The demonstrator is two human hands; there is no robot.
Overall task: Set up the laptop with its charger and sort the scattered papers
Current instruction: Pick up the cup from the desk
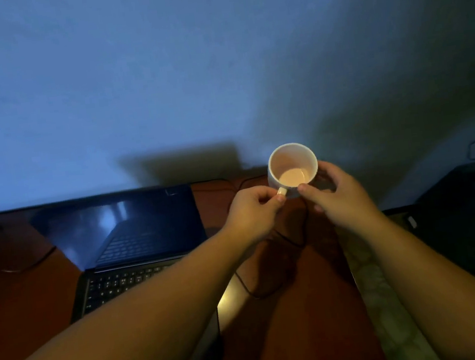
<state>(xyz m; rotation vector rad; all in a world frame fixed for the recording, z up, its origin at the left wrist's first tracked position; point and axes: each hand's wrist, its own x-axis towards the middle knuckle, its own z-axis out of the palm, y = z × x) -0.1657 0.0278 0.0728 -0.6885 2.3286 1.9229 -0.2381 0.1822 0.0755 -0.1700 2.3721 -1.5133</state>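
The left hand (253, 210) pinches the handle of a white mug (292, 168), and the right hand (338, 194) curls around the mug's far side, holding it above a reddish-brown bench (20, 296). A black cable (273, 290) loops on the bench below the hands. Left of the hands, the open laptop (125, 247) sits with a dark screen. Behind it rises a plain bluish wall (157, 70) in dim light.
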